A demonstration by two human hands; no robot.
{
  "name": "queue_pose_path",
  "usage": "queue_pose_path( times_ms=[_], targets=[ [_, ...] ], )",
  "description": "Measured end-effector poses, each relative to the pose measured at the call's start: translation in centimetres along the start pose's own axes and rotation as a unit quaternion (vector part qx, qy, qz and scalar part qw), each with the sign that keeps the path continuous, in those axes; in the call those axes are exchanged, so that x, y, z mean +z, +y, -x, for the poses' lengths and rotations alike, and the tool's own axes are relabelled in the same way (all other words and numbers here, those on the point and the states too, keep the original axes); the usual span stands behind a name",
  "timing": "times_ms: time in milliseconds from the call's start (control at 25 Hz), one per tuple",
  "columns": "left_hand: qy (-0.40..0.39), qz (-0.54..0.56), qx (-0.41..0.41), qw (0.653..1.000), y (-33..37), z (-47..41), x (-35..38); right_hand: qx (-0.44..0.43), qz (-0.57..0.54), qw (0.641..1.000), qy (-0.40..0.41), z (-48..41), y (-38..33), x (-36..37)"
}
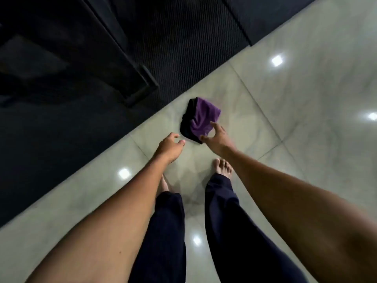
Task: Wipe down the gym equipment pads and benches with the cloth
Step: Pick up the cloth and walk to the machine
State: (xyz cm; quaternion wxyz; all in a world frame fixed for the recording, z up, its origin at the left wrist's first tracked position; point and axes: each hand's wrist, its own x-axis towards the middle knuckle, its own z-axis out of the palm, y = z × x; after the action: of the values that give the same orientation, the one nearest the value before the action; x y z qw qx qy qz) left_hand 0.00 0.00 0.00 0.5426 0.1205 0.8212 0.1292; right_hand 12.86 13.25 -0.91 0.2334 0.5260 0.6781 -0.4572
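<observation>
1. The purple cloth [201, 119] lay crumpled on the pale tiled floor [295, 94], just near of the dark mat [183, 48].
2. Your right hand [216, 134] reached over its near edge, fingers spread, not gripping.
3. Your left hand [170, 147] hung loosely curled and empty, just left of it.

Cloth [201, 119] near corner hidden behind right hand [216, 137]; contact unclear.

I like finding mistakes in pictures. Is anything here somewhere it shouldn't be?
Yes: the purple cloth lies crumpled on the shiny floor tiles, beside the dark mat, not on any bench. The right hand reaches down to it with fingers spread; the left hand hangs empty nearby.
</observation>
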Motion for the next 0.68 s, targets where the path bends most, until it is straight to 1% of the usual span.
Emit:
queue_pose_path(
  times_ms=[40, 160, 240, 320, 400, 520, 680],
  targets=[
    [-0.006, -0.011, -0.002, 1.0, -0.9, -3.1, 1.5, -0.016, 0.015, 1.0, 0.008, -3.1, 1.1, 1.4],
    [-0.01, -0.046, -0.01, 0.999, -3.5, -11.6, 4.8, -0.046, 0.134, 0.99, -0.002, -11.6, 4.4, 5.6],
    [-0.001, -0.07, -0.002, 0.998, -4.5, -15.3, 6.0, -0.066, 0.227, 0.972, -0.008, -15.3, 6.4, 7.8],
    [0.022, -0.091, 0.008, 0.996, -5.8, -17.5, 6.6, -0.086, 0.286, 0.954, -0.001, -17.1, 7.7, 9.2],
    [0.028, -0.108, 0.002, 0.994, -7.1, -18.7, 7.0, -0.094, 0.301, 0.949, 0.016, -18.2, 8.5, 10.3],
    [0.025, -0.125, -0.003, 0.992, -7.5, -18.2, 6.6, -0.121, 0.282, 0.949, 0.068, -18.5, 8.2, 9.9],
    [0.013, -0.14, -0.016, 0.99, -6.5, -15.6, 5.6, -0.133, 0.279, 0.949, 0.065, -17.5, 6.9, 7.0]
  ],
)
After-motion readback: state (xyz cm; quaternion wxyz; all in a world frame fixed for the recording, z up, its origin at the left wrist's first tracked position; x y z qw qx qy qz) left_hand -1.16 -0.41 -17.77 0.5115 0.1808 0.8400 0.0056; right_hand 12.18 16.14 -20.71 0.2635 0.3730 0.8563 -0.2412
